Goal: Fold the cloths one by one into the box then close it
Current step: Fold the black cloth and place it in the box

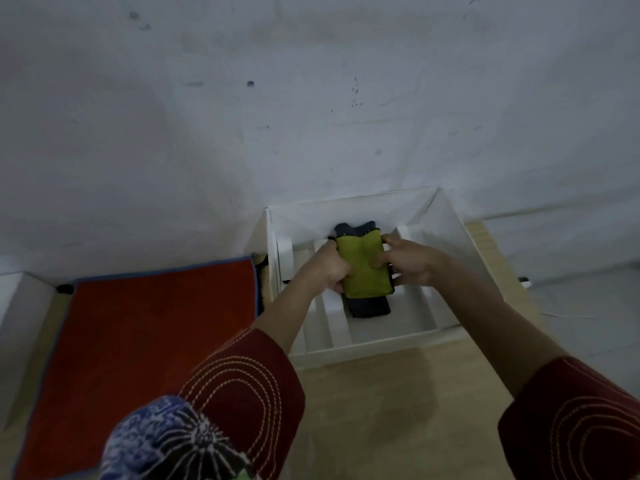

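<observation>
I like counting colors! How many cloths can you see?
3. A folded yellow-green cloth held by both hands over the white box, a dark cloth under it in the box, and an orange-red cloth spread flat at left. More may be hidden underneath.

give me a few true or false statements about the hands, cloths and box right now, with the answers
1. Both hands, left and right, grip the folded green cloth. True.
2. The white box is closed. False: it is open, dividers showing.
3. A dark cloth lies under the green one. True.
4. The red cloth is inside the box. False: it lies flat to the box's left.
5. The green cloth is spread out flat. False: it is folded narrow.
</observation>
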